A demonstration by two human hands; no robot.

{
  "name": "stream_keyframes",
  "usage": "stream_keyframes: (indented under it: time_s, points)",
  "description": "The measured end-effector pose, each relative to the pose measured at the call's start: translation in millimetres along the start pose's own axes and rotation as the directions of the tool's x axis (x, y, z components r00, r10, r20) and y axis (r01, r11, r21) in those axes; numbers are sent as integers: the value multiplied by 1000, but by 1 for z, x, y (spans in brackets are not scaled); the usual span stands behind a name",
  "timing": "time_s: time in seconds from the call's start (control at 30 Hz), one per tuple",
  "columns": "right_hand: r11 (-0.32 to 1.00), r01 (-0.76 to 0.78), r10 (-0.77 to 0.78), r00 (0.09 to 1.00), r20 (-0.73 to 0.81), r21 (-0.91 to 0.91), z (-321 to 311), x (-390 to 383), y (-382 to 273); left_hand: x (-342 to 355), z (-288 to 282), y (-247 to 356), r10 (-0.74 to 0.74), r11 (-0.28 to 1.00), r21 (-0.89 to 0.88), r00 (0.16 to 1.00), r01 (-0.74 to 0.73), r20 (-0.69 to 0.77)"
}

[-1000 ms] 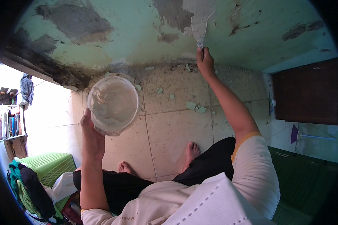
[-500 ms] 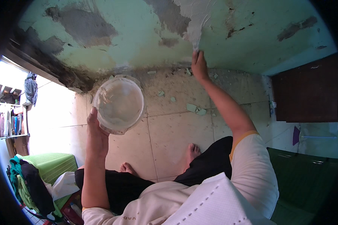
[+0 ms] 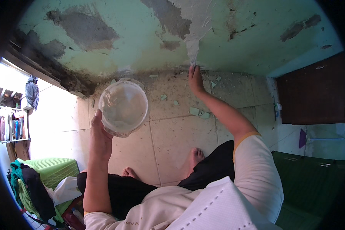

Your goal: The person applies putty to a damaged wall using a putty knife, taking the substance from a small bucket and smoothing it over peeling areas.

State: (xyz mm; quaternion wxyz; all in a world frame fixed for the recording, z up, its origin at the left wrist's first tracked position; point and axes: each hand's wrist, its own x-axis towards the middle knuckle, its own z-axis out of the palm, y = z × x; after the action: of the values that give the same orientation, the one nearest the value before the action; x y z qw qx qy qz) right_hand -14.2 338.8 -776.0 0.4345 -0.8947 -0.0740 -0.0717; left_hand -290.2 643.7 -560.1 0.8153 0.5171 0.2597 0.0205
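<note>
My left hand (image 3: 101, 132) grips the near left side of a round, whitish translucent plastic tub (image 3: 146, 109), thumb at the rim. White putty (image 3: 123, 109) coats the inside of the tub, which is held above the floor. My right hand (image 3: 196, 79) is closed at the base of the green wall (image 3: 142, 50), around what looks like a putty knife (image 3: 193, 62). Its blade is hard to tell from the fresh putty. A wet white strip of putty (image 3: 197, 23) runs up the wall from my fingers, beside a bare grey patch (image 3: 166, 17).
Paint flakes (image 3: 195, 111) and crumbs lie on the tiled floor (image 3: 180, 134) along the wall. A dark brown panel (image 3: 314, 92) stands at the right, above a dark green surface (image 3: 310, 188). Clothes and a light green basket (image 3: 55, 170) are at the left, near a rack (image 3: 11, 122).
My right hand has moved down the wall and slightly left, and the white putty strip now reaches lower. My left hand and the tub stay almost in place.
</note>
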Motion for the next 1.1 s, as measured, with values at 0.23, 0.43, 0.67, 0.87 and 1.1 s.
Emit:
stream_keyframes:
  time_s: [0.23,0.43,0.67,0.87,1.1]
  points:
    - [974,129,-104,985,-136,188,-31,15,-54,0,4,6,18,999,-37,1000,-17,12]
    - [981,194,-182,931,-316,8,-63,60,-105,1,0,1,-12,1000,-14,999,12,31]
    - [996,70,-77,984,-159,-51,-22,-14,-25,2,0,8,-18,999,-39,1000,19,23]
    - [961,212,-168,958,-234,175,-60,34,-107,2,2,5,17,998,-64,1000,-16,25]
    - [968,242,-251,924,-289,-66,-76,61,-130,0,0,7,10,999,-47,1000,-10,16]
